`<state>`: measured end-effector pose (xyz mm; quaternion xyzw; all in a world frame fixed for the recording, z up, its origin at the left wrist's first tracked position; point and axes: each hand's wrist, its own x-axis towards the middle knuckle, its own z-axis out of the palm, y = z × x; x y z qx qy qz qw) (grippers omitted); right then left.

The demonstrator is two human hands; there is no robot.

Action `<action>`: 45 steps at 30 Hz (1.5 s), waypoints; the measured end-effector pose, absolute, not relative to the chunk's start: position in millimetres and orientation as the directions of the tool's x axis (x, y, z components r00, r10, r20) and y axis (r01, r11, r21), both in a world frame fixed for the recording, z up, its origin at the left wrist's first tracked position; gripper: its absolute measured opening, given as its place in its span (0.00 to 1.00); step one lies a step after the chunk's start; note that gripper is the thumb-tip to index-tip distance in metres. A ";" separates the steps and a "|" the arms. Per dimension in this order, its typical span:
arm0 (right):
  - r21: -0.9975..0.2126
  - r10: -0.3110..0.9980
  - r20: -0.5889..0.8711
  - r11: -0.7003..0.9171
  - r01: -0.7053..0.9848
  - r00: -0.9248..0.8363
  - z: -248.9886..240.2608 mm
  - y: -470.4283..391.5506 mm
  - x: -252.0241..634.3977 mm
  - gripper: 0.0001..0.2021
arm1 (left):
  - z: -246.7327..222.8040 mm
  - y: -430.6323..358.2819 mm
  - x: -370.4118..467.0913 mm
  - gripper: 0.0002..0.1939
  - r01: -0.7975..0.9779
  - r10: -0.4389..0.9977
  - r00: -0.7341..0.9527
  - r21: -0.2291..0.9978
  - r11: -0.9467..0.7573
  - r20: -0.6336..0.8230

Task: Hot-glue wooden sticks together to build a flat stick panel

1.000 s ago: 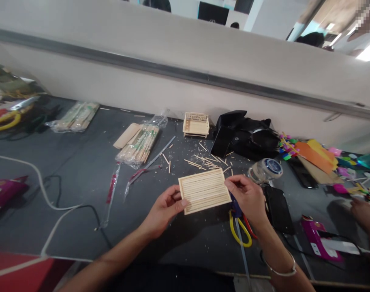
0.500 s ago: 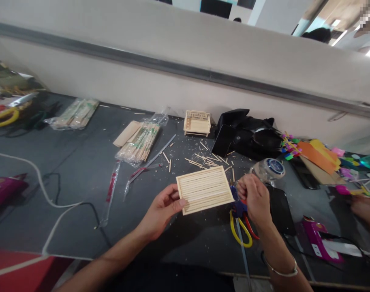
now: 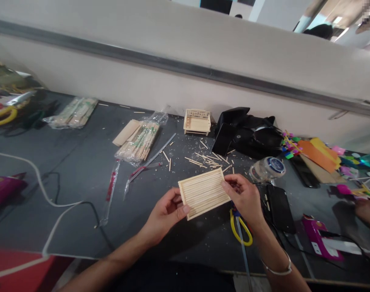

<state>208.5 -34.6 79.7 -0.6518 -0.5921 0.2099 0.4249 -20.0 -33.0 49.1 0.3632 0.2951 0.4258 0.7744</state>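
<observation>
A flat panel of pale wooden sticks with a raised border (image 3: 204,192) is held tilted above the dark table. My left hand (image 3: 168,215) grips its left end, thumb on top. At the right end, my right hand (image 3: 242,198) pinches the edge between thumb and fingers. Beneath my right hand lie scissors with yellow handles (image 3: 247,239), partly hidden. Cut sticks (image 3: 207,159) and crumbs are scattered just behind the panel. Farther back stands a small wooden stick-built seat (image 3: 197,123) with a latticed back.
Bagged sticks (image 3: 139,142) lie left of centre, a black bag (image 3: 248,134) by the wall. On the right are a clear jar (image 3: 267,169), a phone (image 3: 280,209), a purple tool (image 3: 320,237) and another person's hand (image 3: 367,213). A white cable (image 3: 35,170) crosses the left side.
My right hand has moved left onto the panel and now grips its right end. The panel has dipped slightly toward me, still in my left hand.
</observation>
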 end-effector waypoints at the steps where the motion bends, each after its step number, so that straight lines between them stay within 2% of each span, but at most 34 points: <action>1: -0.796 0.949 0.239 0.068 0.602 0.208 80.2 -35.1 207.7 0.09 | 49.5 -34.4 -19.7 0.17 -0.446 0.872 0.467 0.813 0.375 -0.147; 15: -0.702 0.889 0.398 0.137 0.699 0.227 73.3 -38.5 200.2 0.07 | 53.3 -43.0 -17.2 0.17 -0.449 0.858 0.504 0.818 0.359 -0.100; 28: -0.763 0.916 0.325 0.108 0.637 0.234 73.0 -36.0 203.9 0.09 | 53.4 -42.8 -17.9 0.16 -0.470 0.867 0.494 0.817 0.335 -0.071; 40: -0.672 0.874 0.423 0.126 0.730 0.239 69.3 -37.5 200.9 0.09 | 54.8 -43.2 -18.0 0.18 -0.444 0.862 0.498 0.826 0.347 -0.094; 45: -0.669 0.880 0.421 0.137 0.731 0.221 71.6 -39.1 203.0 0.09 | 52.5 -41.3 -18.8 0.17 -0.450 0.877 0.471 0.831 0.328 -0.091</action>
